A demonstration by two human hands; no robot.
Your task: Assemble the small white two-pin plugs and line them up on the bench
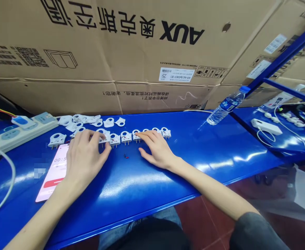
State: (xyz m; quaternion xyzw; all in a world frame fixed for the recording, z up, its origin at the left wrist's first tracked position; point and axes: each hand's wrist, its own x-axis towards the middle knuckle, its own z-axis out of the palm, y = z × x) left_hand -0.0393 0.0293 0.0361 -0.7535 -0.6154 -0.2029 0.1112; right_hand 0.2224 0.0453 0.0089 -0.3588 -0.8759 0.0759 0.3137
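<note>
A row of white plug housings (126,137) with round holes and metal prongs pointing toward me runs across the blue table. My left hand (86,152) has its thumb and fingers closed about one white plug housing (104,135), partly hidden by the fingers. Over the right part of the row lies my right hand (156,149), fingers stretched out and touching the housings, thumb apart. A tiny dark part with a red wire (126,157) rests on the table between my hands. Flat white cover pieces (77,119) are heaped behind the row.
A phone (53,173) lies partly under my left wrist. At the left is a power strip (22,130) with a plug and cables. A water bottle (226,106) leans near the blue frame post. Behind stands a large cardboard box (131,62). The table's front edge (147,217) is near my lap.
</note>
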